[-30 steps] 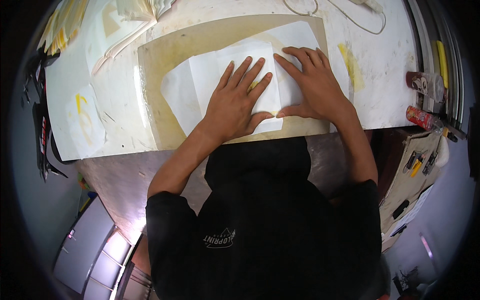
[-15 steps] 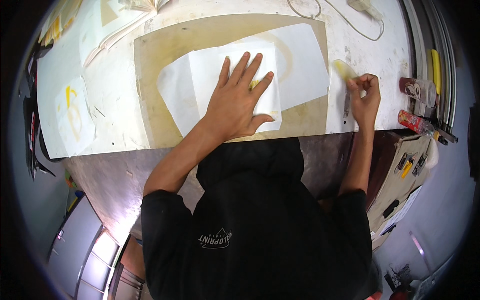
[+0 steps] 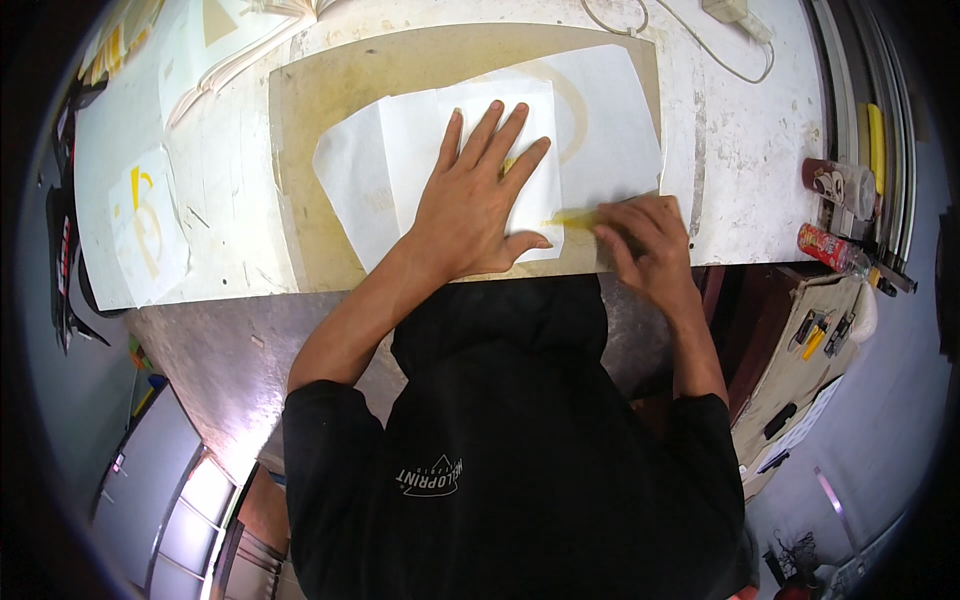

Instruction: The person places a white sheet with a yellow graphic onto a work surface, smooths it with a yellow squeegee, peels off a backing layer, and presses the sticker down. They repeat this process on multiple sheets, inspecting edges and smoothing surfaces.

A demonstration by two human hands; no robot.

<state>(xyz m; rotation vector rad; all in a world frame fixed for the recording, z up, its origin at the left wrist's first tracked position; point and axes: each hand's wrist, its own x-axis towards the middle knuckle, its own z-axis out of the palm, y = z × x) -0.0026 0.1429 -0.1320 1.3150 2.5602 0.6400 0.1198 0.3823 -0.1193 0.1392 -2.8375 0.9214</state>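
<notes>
My left hand (image 3: 468,205) lies flat with spread fingers on a white sheet of paper (image 3: 415,135). A small yellow patch shows between its fingers. Under that sheet is a larger white sheet (image 3: 620,120) with a faint tan curved mark. Both rest on a brownish-yellow mat (image 3: 310,130) by the table's near edge. My right hand (image 3: 650,240) is closed around a flat yellow scraper (image 3: 573,217), blurred by motion. The scraper's tip is at the lower right edge of the top sheet; I cannot tell whether it touches the paper.
At the left is a paper with yellow marks (image 3: 148,235). An open book (image 3: 240,62) lies at the far left. A cable (image 3: 715,55) runs across the far right. A cup (image 3: 838,185) and a red-labelled bottle (image 3: 830,248) lie by the right edge, near metal rails (image 3: 893,150).
My right hand has moved left and nearer with the yellow scraper, from the bare tabletop to the edge of the papers. My left hand stays flat in place.
</notes>
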